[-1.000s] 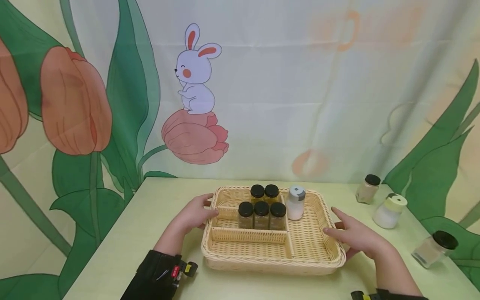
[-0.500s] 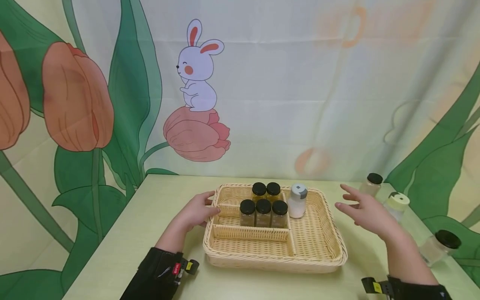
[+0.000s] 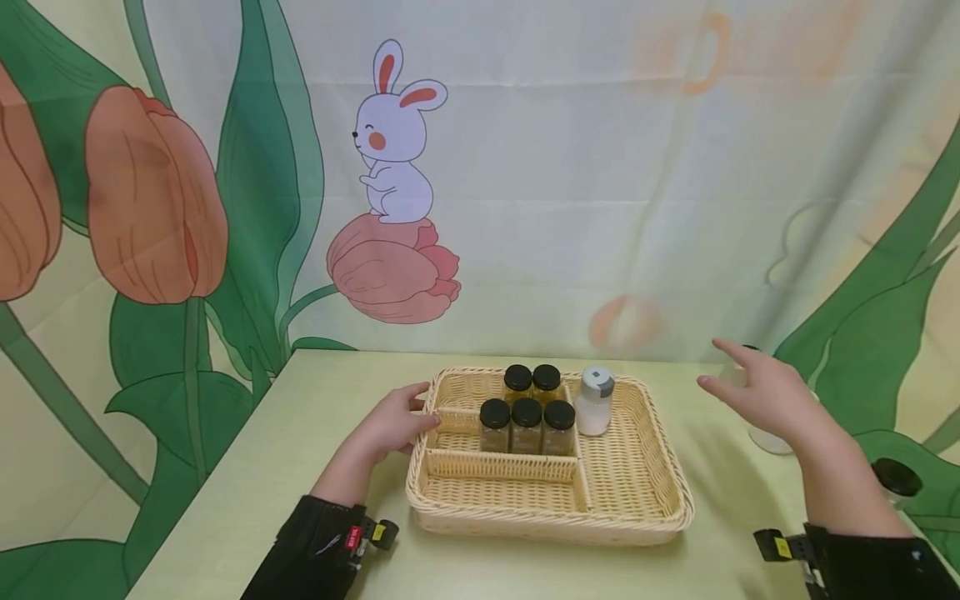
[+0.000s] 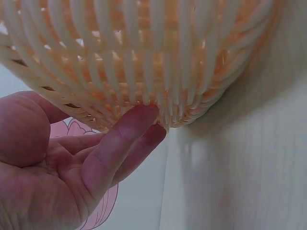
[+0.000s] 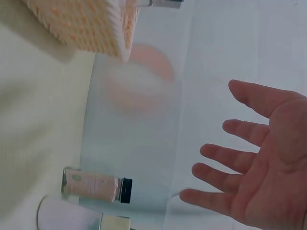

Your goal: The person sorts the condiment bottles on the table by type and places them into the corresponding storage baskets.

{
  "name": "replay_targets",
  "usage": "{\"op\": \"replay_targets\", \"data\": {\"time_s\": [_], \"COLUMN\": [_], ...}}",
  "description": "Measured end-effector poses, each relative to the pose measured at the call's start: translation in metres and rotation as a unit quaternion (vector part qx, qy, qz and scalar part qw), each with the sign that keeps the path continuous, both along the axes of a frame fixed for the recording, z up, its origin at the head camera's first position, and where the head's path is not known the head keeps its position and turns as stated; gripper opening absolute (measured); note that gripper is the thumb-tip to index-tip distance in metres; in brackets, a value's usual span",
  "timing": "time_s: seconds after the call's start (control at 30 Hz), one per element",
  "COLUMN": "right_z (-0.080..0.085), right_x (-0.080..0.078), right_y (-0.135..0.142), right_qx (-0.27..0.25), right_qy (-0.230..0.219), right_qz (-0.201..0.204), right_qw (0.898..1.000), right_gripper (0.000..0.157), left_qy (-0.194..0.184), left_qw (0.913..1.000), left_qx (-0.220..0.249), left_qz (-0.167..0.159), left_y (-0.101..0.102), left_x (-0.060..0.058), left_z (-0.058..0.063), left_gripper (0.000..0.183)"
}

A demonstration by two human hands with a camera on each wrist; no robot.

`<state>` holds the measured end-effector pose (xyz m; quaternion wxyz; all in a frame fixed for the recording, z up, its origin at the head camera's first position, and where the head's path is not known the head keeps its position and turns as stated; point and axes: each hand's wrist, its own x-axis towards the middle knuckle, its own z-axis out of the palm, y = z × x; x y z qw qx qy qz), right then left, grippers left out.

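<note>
A wicker basket [image 3: 630, 475] with dividers rests on the table. My left hand [image 3: 393, 423] holds its left side, thumb over the rim and fingers against the outer weave, as the left wrist view [image 4: 91, 158] shows from below. Several black-lidded spice jars [image 3: 527, 427] stand in two rows inside, with a white shaker [image 3: 595, 408] in the right section. My right hand [image 3: 772, 396], fingers spread and holding nothing, hovers right of the basket. It hides much of a black-lidded jar and a white bottle, but the right wrist view shows the jar [image 5: 93, 186] and bottle [image 5: 67, 215] standing side by side.
Another black-lidded jar [image 3: 896, 479] stands at the table's right, mostly behind my right forearm. The pale table [image 3: 315, 400] ends at a printed curtain [image 3: 540, 208] with tulips and a rabbit.
My right hand has let go of the basket's right rim, risen and moved right towards the jars there. My left hand stays on the basket, which keeps its place.
</note>
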<state>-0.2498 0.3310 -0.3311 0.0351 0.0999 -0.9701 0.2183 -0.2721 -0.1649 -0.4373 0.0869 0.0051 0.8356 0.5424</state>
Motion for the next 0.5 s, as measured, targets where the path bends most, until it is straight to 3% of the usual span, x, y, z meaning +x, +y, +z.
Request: {"op": "replay_targets", "data": {"time_s": [0.5], "right_z": [-0.001], "right_x": [-0.020], "right_y": [0.049], "right_qx": [0.062], "right_qy": [-0.018], "right_qz": [-0.021], "right_qw": [0.998], "right_gripper": [0.091], "left_qy": [-0.003], "left_qw": [0.9998], "left_qx": [0.015], "left_qz": [-0.009], "left_y": [-0.001], "left_x": [0.002], "left_z": [-0.002], "left_gripper": [0.072]}}
